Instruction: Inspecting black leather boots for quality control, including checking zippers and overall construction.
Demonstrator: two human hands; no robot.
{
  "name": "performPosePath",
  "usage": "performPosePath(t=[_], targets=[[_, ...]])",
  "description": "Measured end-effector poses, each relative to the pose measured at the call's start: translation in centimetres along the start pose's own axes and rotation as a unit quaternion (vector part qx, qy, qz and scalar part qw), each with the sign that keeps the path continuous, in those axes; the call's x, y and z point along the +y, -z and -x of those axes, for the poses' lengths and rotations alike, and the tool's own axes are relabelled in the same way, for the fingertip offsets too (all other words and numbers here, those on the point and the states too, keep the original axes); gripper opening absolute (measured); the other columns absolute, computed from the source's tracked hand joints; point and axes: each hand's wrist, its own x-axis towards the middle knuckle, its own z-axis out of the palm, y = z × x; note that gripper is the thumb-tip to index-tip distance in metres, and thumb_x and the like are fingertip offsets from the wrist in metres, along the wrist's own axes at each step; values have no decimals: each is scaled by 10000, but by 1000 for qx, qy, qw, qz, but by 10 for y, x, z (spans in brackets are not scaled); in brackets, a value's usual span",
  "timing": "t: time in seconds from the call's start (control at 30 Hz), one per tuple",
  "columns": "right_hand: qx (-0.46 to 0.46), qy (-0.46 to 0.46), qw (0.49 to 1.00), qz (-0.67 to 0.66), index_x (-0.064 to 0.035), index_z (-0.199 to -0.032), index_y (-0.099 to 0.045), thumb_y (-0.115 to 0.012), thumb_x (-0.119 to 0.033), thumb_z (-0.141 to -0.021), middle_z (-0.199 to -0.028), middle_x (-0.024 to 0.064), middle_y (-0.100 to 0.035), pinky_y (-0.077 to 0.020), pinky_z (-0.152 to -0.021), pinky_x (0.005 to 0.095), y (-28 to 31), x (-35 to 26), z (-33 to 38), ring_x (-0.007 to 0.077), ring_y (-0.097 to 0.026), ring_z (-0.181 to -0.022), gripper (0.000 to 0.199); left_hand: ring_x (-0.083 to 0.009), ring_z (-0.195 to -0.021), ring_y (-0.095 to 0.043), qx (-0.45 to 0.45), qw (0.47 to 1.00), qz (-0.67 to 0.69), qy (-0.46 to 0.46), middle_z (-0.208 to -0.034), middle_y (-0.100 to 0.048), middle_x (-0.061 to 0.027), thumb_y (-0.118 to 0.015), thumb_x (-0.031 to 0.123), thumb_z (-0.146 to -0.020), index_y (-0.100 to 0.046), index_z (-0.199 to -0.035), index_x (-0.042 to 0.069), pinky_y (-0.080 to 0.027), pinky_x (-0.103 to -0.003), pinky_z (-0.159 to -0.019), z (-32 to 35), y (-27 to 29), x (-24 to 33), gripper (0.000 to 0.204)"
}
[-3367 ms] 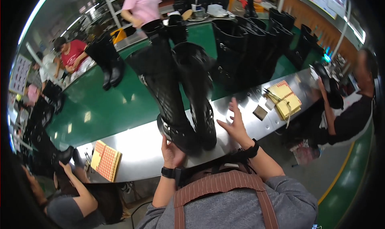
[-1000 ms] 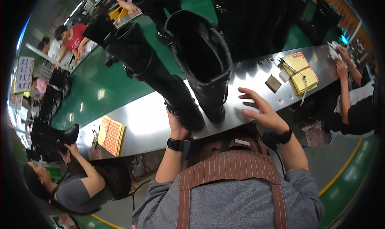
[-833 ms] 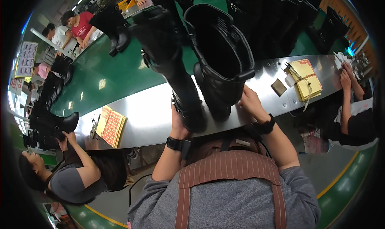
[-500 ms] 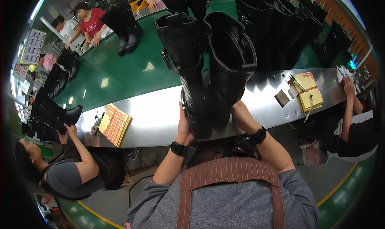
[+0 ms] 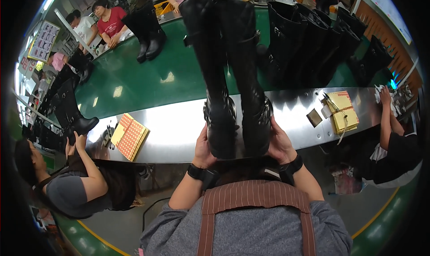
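Flanking a pair of tall, black, buckled leather boots [image 5: 251,86], the two hands are gripping from opposite sides. The left hand [image 5: 205,152], partly open and cupped, is holding the outer side of the left boot's foot; the right hand [image 5: 281,144], similarly curved, is holding that of the right boot. The farther fingertips are hiding behind the leather. The pair is standing upright, side by side, above the front edge of a shiny steel ledge [image 5: 174,126]; whether the soles are touching it cannot be told. Stacks of yellow patterned paper, one to the left [image 5: 130,136] and one to the right [image 5: 344,117], are lying on the metal. Beyond, more black boots [image 5: 286,43] are standing on a glossy green surface [image 5: 143,86].
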Motion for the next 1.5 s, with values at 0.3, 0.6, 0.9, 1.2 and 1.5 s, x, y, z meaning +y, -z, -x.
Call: performPosePath(t=[0.3,0.6,0.9,1.2,1.5], targets=[[82,132,988,20,-103,-1343,-465,-569,-442,-913,-1336,90,-527,-405,-1039,421,-26,-4,24,257,-504,-1227,558,-264,-1307,-426,181,967,-149,-98,-1426,-423,-105,-451,457,-965,-292,-1428,83,-365,-446,-1077,-2,-16,6,616],[147,197,969,27,-101,-1298,-506,-639,-388,-885,-1292,67,-560,-442,-1001,374,-32,-1,17,237,-537,-1179,520,-256,-1235,-503,230,941,-193,-155,-1373,-485,-97,-465,469,-956,-346,-1395,96,-433,-433,-1008,-4,-20,4,588],[166,229,957,69,-95,-1303,-503,-634,-409,-886,-1295,60,-554,-414,-1012,378,-23,-1,16,229,-529,-1177,538,-259,-1242,-492,224,929,-225,-189,-1380,-476,-97,-471,434,-966,-346,-1398,100,-420,-439,-1015,-5,-15,0,560],[166,244,954,57,-112,-1305,-480,-640,-336,-894,-1275,54,-559,-434,-996,425,-1,3,12,242,-536,-1166,494,-257,-1247,-464,234,921,-214,-228,-1408,-395,-54,-559,256,-951,-201,-1430,186,-459,-454,-965,-5,-12,-3,603],[122,279,951,61,-114,-1319,-471,-679,-323,-865,-1275,38,-556,-417,-1002,420,16,8,12,235,-525,-1176,541,-240,-1206,-485,225,923,-209,-230,-1366,-435,-34,-583,254,-935,-209,-1421,234,-473,-430,-902,-4,0,-5,614]])
